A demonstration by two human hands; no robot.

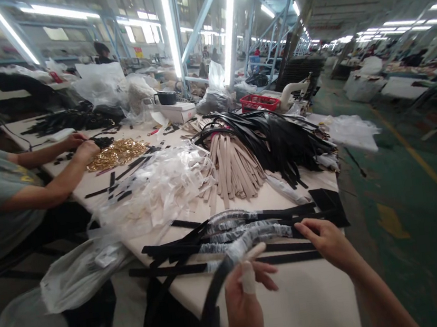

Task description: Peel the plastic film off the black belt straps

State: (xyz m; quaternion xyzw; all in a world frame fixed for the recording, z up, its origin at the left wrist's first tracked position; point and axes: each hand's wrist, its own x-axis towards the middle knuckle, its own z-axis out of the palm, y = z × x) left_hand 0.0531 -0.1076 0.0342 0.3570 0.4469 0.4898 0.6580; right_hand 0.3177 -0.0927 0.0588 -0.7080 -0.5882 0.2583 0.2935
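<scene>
While the two hands are apart above the table (318, 294), the right hand (323, 238), at two o'clock, pinches one end of the strap (280, 229) between thumb and fingertips. The left hand (242, 306), at six o'clock, has its fingers spread beside the lower run; whether it grips is hidden. A pale covering (248, 278) sits on one of its digits.

The strap arches between the hands: black, narrow, with crinkled clear film around its middle. Beneath, other straps (168, 270) cross loosely, similarly wrapped.

Caution: film may slip or tear if the strap is pulled hard. Ends may snag on the crossed straps if it is dragged low. A weak left hold could let the curved end spring away.

Onward: film scraps (161, 184) at eleven o'clock; beige strips (235, 169) at twelve; a black bundle (279, 135) at one; a co-worker (52, 186) at ten, beside gold parts (121, 153).
</scene>
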